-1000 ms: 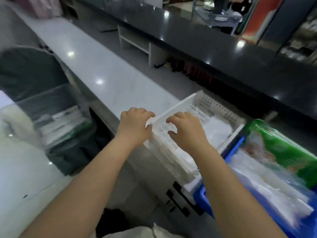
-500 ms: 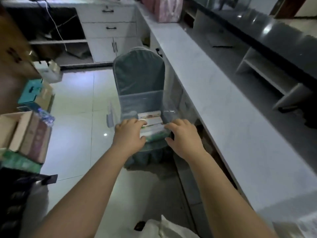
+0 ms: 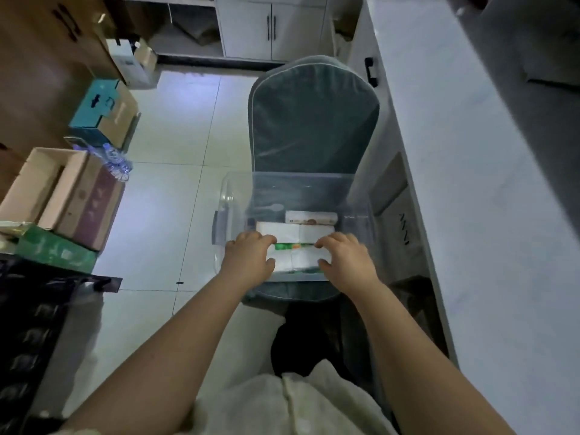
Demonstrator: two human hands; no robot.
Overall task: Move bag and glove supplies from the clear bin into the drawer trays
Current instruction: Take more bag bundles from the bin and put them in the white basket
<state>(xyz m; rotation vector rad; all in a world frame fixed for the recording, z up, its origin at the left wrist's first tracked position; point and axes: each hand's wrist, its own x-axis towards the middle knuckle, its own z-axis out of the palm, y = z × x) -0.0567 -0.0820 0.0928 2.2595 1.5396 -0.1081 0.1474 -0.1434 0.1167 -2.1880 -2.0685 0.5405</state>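
Note:
A clear plastic bin stands on the seat of a grey-green chair. Inside lie flat white packs stacked side by side. My left hand and my right hand both reach into the bin and grip the ends of the nearest white pack with a green strip, fingers over its top edge and thumbs on its near side. Behind it sit a second white pack and a third with a printed label. The drawer trays are out of view.
A white counter runs along the right, with a cabinet front and black handle beside the chair. Cardboard boxes, a teal box and a green box crowd the floor at left. Pale tiled floor lies between.
The view has swung left from the drawer trays to the chair. Both hands have moved from the white tray into the clear bin and taken hold of the nearest pack.

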